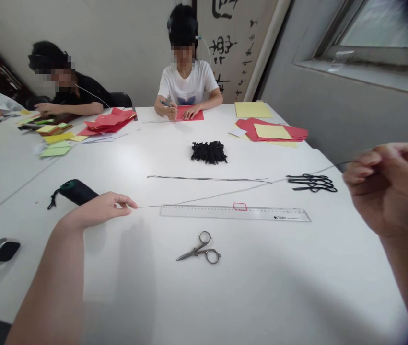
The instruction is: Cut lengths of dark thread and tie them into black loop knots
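A thin dark cord (221,193) runs slantwise above the table between my two hands. At the left, my left hand (112,210) pinches one end between thumb and fingers. My right hand (390,187), raised at the right edge, is closed on the cord's other stretch. Under the cord lies a clear ruler (204,212) with a small red rectangle (240,207) marked on it. Behind the ruler, a doubled length of cord (207,178) lies straight on the table. A folded bundle of black cord (311,183) rests near my right hand.
Metal scissors (199,250) lie partly spread before the ruler. A black pouch (77,191) and a smartwatch (5,251) are at left. Farther back sit a black cord bundle (209,152) and red paper (110,120). A person in white (187,84) writes on red paper opposite.
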Tool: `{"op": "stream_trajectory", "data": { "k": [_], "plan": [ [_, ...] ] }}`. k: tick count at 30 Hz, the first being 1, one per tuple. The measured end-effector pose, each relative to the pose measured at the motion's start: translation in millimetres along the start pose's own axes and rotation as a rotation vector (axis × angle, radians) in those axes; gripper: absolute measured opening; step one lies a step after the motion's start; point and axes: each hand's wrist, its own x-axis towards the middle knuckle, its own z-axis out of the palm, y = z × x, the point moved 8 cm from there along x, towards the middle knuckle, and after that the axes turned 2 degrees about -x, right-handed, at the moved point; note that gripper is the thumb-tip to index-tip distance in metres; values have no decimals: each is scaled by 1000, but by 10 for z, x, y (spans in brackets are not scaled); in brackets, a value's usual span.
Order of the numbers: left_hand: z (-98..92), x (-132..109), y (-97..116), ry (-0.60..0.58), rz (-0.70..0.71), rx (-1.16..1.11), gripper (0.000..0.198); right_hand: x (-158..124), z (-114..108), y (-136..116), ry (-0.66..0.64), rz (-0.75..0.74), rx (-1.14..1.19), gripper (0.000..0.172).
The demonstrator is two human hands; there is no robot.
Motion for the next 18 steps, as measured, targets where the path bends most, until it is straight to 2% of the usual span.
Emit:
{"op": "stream_trajectory", "data": {
  "k": [2, 3, 5, 6, 9, 11, 14, 18],
  "plan": [
    [-98, 1, 136, 143, 27, 82, 22, -57, 72, -18, 53, 30, 66, 17],
    [-118, -9, 289, 209, 68, 84, 22, -80, 184, -45, 10, 40, 76, 19],
    [-43, -46, 748, 259, 223, 24, 21, -127, 504, -150, -169, 27, 52, 21],
    [41, -71, 1010, 246, 307, -38, 22, -155, 665, -225, -255, 2, 51, 21],
    [440, -148, 1760, 56, 533, -168, 27, -237, 1074, -436, -452, -42, 61, 22],
    [663, -163, 2066, -36, 592, -243, 31, -276, 1258, -521, -529, -44, 46, 21],
    [868, -124, 2237, -124, 620, -366, 19, -298, 1383, -554, -572, -38, 9, 18],
    [958, -15, 2104, -207, 531, -530, 17, -252, 1306, -511, -526, -54, 21, 18]
  ]
}}
